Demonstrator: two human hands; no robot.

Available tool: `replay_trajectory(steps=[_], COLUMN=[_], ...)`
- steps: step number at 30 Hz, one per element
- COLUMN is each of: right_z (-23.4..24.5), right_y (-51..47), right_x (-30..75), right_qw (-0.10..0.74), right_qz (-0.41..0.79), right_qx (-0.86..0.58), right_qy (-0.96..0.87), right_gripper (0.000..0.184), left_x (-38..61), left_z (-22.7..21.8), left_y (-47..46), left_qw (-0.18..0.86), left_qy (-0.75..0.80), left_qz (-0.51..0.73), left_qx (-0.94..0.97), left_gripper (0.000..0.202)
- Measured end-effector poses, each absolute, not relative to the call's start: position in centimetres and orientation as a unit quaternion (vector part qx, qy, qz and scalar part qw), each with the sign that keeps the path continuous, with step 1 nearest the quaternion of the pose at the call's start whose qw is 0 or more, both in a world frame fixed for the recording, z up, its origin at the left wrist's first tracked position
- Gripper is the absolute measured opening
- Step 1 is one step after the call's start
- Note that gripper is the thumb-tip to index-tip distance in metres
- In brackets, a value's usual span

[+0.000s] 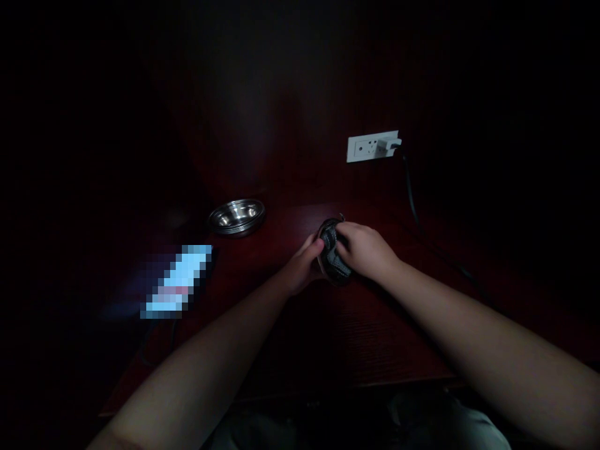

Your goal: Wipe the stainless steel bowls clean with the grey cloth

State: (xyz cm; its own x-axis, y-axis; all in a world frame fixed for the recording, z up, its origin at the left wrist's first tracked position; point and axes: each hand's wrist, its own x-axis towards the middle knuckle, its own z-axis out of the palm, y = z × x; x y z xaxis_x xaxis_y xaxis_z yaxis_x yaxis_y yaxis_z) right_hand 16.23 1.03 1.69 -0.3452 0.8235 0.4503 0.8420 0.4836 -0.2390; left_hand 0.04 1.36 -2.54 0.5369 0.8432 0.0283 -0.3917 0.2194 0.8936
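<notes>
Between my two hands is a small dark oval item [334, 259] with grey mesh-like fabric in its middle and a shiny curved rim; its exact kind is hard to make out in the dim light. My left hand [307, 265] grips its left side, thumb over the rim and the other fingers mostly hidden behind. My right hand [363, 247] is closed at its upper right, fingertips pressed to the grey fabric. A small tab or loop sticks up from the item's top edge. It is held a little above the dark red table [375, 331].
Stacked shiny metal bowls [238, 217] stand at the back left. A glowing device with a blurred screen [178, 281] is left of my forearm, with a thin cable below it. On the wall, a white socket [372, 146] holds a plug whose black cord [412, 200] runs down right.
</notes>
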Motion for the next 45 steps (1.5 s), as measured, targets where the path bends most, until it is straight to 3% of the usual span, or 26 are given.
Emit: replay_trajectory(steps=[8,17,30,36,45], right_z=[1.20,1.53,1.55,1.83,1.95], right_y=[1.07,0.59,0.76,0.66,0.66], right_x=[16.09,16.11,16.56,16.52,16.49], right_qw=[0.350,0.369,0.274,0.211,0.185], right_qz=[0.031,0.112,0.165,0.111,0.022], right_qx=[-0.463,-0.288,-0.274,-0.332,-0.413], right_qy=[-0.814,-0.877,-0.907,-0.913,-0.891], right_gripper=[0.016,0.016,0.013,0.010,0.005], left_x=[-0.03,-0.08,-0.04,-0.03,-0.13], left_z=[-2.39,-2.49,-2.68,-2.52,-2.65], left_y=[1.38,1.31,1.39,1.40,1.50], left_qw=[0.748,0.745,0.743,0.744,0.749], left_qy=[0.260,0.257,0.255,0.255,0.247], left_qz=[0.414,0.419,0.422,0.418,0.417], left_qx=[0.449,0.450,0.452,0.454,0.452], left_gripper=[0.069,0.063,0.065,0.068,0.061])
